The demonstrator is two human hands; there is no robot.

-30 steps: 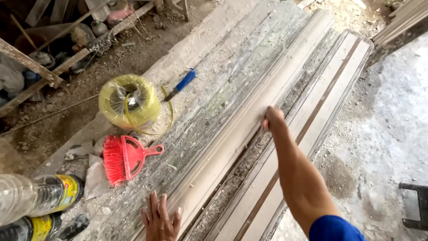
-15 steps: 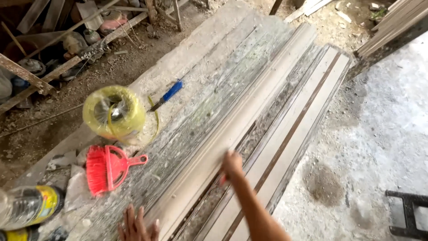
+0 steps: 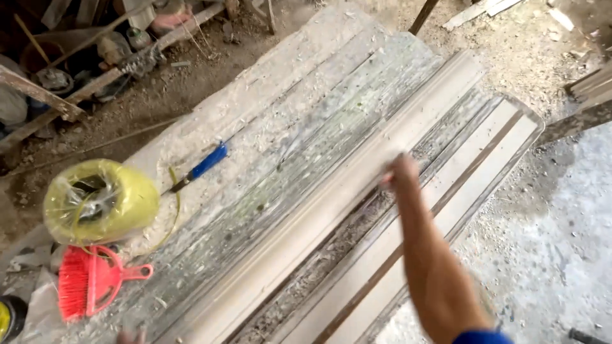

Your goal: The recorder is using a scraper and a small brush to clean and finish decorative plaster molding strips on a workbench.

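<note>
Your hands have open room along the dusty wooden table [image 3: 306, 165]; only the yellow string spool [image 3: 102, 200], red plastic brush [image 3: 89, 283] and blue-handled tool [image 3: 201, 167] crowd its left edge.

Even daylight illuminates the desk [image 3: 306, 159]; the far-left corner lies in deep shadow. Motion blur softens the right hand [image 3: 400, 172] and forearm. The right floor [image 3: 561, 236] appears bright, slightly washed out.

Pale cream moulding [image 3: 357, 191], yellow twine spool [image 3: 102, 200], red brush [image 3: 89, 290], blue-handled tool [image 3: 203, 165].
</note>
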